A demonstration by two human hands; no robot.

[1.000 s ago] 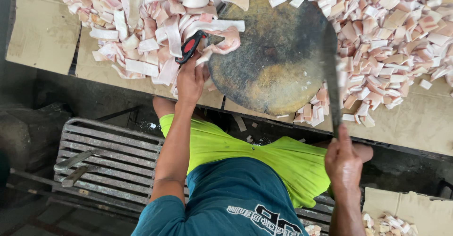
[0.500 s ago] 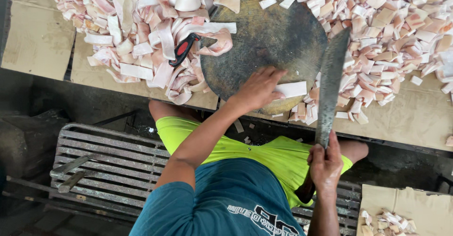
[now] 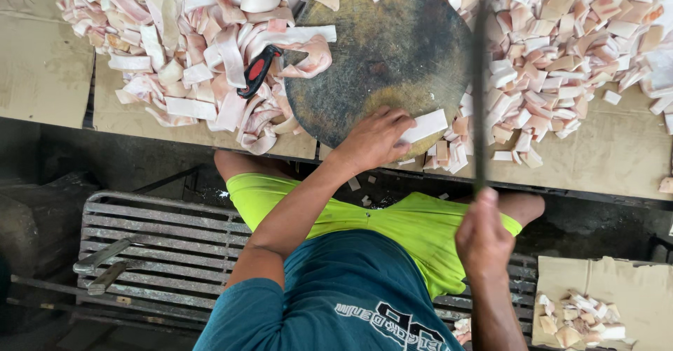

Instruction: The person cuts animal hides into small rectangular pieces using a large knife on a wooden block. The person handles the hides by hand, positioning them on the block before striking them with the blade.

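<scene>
- Left grip (image 3: 375, 139) presses down on a pale rectangular strip of meat (image 3: 424, 126), pinning it at the near edge of the round dark wooden chopping block (image 3: 385, 49).
- Right grip (image 3: 482, 237) is clenched around the handle of a long dark cleaver (image 3: 479, 91), blade edge-on and raised just right of the strip.
- Left of the left grip, a heap of long pink-and-white strips (image 3: 189, 49) covers the bench (image 3: 42, 77), which is lined with flat brown cardboard.
- A red-and-black handled tool (image 3: 258, 70) lies in that heap.
- Right of the cleaver, small cut pieces (image 3: 575, 42) pile up.
- Below the right grip, a cardboard sheet (image 3: 596, 281) carries more pieces.
- Under the left arm: grey slatted metal seat (image 3: 161, 253), dark grimy floor.
</scene>
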